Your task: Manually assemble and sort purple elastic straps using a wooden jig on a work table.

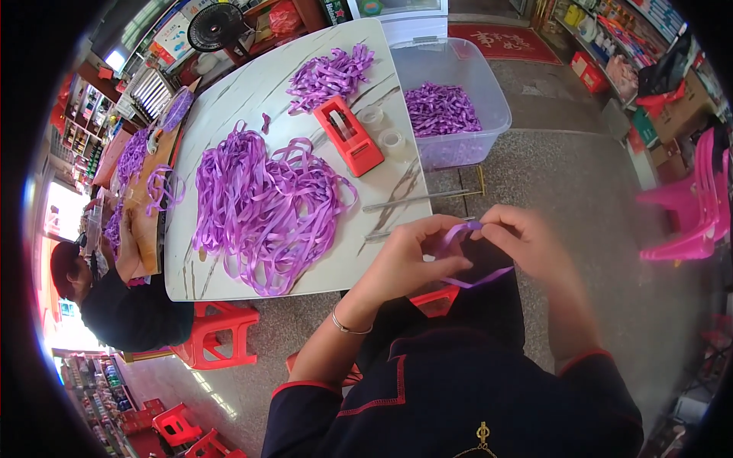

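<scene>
We hold purple ribbon (492,278) between both hands, just off near right corner of tabletop (244,91). Our left hand (416,256), half curled, grips ribbon; our right hand (523,237), thumb against forefinger, pinches it. Ribbon heap (263,206) nears left edge; red tape dispenser (349,137), right edge.

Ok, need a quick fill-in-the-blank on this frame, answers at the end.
1. The right hand pinches a ribbon coloured ____.
2. A bracelet circles the person's ____ wrist.
3. The tape dispenser on the table is coloured ____.
4. In the picture, the clear bin stands to the table's ____.

Missing words: purple; left; red; right.
</scene>
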`<act>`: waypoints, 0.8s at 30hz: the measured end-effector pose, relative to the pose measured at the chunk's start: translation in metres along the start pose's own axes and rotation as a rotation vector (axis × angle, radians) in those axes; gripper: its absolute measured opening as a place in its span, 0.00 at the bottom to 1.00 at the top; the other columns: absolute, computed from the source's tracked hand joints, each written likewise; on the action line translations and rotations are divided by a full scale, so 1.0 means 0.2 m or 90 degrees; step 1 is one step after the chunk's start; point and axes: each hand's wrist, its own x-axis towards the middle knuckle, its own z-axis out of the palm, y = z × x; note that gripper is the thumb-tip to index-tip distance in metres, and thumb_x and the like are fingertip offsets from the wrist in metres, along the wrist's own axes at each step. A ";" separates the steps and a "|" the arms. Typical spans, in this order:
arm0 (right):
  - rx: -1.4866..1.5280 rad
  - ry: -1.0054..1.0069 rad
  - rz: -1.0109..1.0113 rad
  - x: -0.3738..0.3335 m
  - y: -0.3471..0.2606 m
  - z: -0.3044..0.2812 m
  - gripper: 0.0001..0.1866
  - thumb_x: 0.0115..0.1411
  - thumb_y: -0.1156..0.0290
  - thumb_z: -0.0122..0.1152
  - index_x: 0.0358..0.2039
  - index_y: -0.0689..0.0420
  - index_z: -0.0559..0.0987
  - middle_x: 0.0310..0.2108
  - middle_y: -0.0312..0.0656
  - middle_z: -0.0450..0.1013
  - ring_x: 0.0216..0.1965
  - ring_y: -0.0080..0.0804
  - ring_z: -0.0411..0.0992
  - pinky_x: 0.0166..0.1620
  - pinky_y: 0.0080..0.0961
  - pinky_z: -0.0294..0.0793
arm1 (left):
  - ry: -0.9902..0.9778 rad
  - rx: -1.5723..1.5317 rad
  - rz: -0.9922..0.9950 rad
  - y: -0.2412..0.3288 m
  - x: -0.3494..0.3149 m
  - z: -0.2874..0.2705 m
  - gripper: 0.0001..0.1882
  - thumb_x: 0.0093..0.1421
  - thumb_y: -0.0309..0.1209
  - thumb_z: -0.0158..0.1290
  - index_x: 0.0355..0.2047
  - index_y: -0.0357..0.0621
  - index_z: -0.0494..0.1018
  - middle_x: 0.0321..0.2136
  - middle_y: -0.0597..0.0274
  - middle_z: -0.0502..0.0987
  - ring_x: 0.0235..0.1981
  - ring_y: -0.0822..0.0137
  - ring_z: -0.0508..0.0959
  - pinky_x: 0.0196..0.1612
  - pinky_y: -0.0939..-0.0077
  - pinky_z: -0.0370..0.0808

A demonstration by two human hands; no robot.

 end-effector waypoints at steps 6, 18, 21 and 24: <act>-0.109 -0.039 -0.074 0.01 0.02 -0.07 0.06 0.56 0.71 0.54 0.30 0.60 0.75 0.22 0.38 0.71 0.24 0.21 0.68 0.28 0.19 0.66 | -0.064 -0.198 -0.056 -0.02 -0.02 0.00 0.19 0.51 0.21 0.57 0.43 0.35 0.68 0.28 0.67 0.73 0.29 0.78 0.73 0.34 0.85 0.71; -0.224 -0.022 -0.165 0.02 -0.01 -0.14 0.05 0.49 0.75 0.59 0.29 0.58 0.78 0.24 0.39 0.72 0.26 0.31 0.70 0.29 0.23 0.66 | -0.119 -0.198 -0.071 -0.03 -0.03 0.00 0.11 0.55 0.25 0.53 0.39 0.34 0.71 0.27 0.66 0.75 0.28 0.78 0.74 0.34 0.85 0.72; -0.262 -0.045 -0.155 0.02 -0.04 -0.14 0.05 0.49 0.75 0.59 0.29 0.57 0.79 0.23 0.39 0.72 0.27 0.32 0.70 0.29 0.24 0.67 | -0.135 -0.177 -0.045 -0.04 -0.01 0.00 0.11 0.60 0.30 0.49 0.37 0.34 0.72 0.27 0.64 0.75 0.28 0.76 0.74 0.35 0.83 0.71; -0.318 -0.063 -0.158 0.03 -0.04 -0.14 0.07 0.49 0.74 0.59 0.31 0.56 0.79 0.23 0.39 0.71 0.27 0.33 0.70 0.30 0.24 0.67 | -0.136 -0.153 -0.115 -0.05 0.04 0.02 0.14 0.63 0.34 0.44 0.36 0.34 0.72 0.27 0.63 0.75 0.28 0.76 0.74 0.36 0.82 0.71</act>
